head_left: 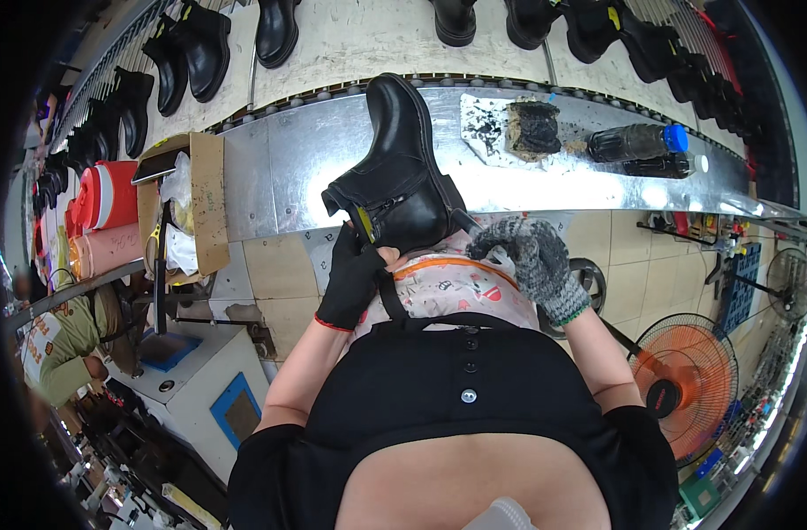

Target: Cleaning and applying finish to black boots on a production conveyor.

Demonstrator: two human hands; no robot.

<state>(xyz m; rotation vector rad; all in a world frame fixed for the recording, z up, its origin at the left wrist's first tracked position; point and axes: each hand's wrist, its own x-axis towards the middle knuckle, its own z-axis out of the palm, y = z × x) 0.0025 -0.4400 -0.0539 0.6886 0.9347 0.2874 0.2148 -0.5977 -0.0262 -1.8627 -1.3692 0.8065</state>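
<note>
A black ankle boot (395,168) with a side zipper lies on its side, its toe pointing away over the metal ledge and its heel to the right. My left hand (349,278), in a black glove with bare fingertips, grips the boot at its shaft opening, beside a yellow-green tab. Close to the heel is my right hand (529,265) in a grey knitted glove. Its fingers are closed round a slim tool with a dark flat tip (463,220), which is at the boot's heel end. What kind of tool it is, I cannot make out.
Behind the metal ledge (289,168), a conveyor (350,40) carries several black boots. On the ledge are a blackened sponge block (534,128) and dark bottles (629,141). A cardboard box (211,203) with scissors stands left. An orange fan (682,389) is at right; another person (64,340) is at far left.
</note>
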